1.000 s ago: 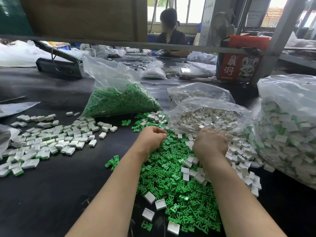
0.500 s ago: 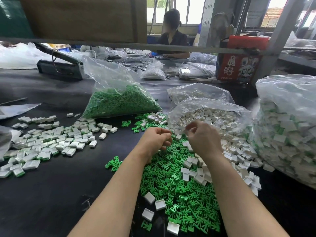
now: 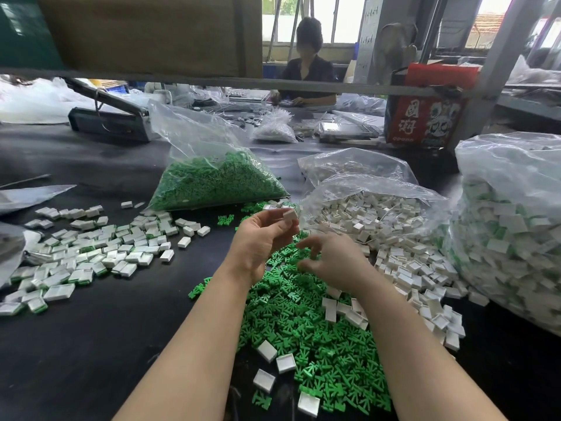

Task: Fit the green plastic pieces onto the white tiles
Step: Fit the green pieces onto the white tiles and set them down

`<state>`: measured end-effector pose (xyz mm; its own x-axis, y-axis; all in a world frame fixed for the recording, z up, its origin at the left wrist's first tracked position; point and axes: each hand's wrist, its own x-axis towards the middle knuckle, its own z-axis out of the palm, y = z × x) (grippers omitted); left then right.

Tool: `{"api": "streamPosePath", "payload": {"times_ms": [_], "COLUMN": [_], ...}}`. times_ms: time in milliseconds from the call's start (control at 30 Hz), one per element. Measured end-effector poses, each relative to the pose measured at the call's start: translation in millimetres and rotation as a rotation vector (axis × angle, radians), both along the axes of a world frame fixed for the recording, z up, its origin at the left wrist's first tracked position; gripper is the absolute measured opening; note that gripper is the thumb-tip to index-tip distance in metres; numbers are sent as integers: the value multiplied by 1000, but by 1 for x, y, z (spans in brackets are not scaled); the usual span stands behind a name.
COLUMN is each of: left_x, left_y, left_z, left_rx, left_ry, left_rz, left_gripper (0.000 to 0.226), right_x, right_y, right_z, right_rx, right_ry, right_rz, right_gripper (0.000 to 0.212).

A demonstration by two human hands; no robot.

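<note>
My left hand is raised above the black table and pinches a white tile at its fingertips. Just below and to the right, my right hand hovers over the loose heap of green plastic pieces, fingers curled and spread; it is blurred and I cannot tell if it holds a piece. Loose white tiles lie to the right of the green heap, spilling from an open clear bag.
Finished tiles with green edges are spread at the left. A bag of green pieces stands behind, a big bag of tiles at the right. A person sits at the far side of the table; a red box stands there.
My left hand has risen from the green heap with a white tile at its fingertips. My right hand left the tile pile and moved left and down over the green pieces.
</note>
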<state>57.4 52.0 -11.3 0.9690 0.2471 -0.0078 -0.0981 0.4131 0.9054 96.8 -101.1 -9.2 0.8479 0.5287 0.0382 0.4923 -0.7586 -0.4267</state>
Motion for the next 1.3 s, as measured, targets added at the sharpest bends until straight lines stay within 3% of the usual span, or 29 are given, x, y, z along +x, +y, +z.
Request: {"api": "streamPosePath", "payload": {"times_ms": [233,400,567,800,933,1067,1300], "left_x": [0,-1,-2,-1,-2,-3,-4], "left_y": [4,7,7,3,2,3,-3], "left_z": [2,0,0,0,0,1,3], "left_rx": [-217,-304,-316,-302,-307,-301,-162], "left_ry": [-54,-46,-26,1,-5,-5,46], "left_rz": [-119,-150,-129,-83,-70,-78,-98], "left_gripper": [30,31,30,23,26,38,28], "right_x": [-2,1,2,0,-2,-3,-3], "right_y": [3,4,0,-3,-6,-5,-8], "right_z": [-2,-6,-2,7,10,12,15], "right_rx": [-14,62,406,1004,1079,1131,1267], "right_ry": [-80,-91,-42,238,308,323,453], "right_rz": [-16,-62,-119,-162,-67,-53,-51], "right_gripper": [6,9,8,10,20,13,10]}}
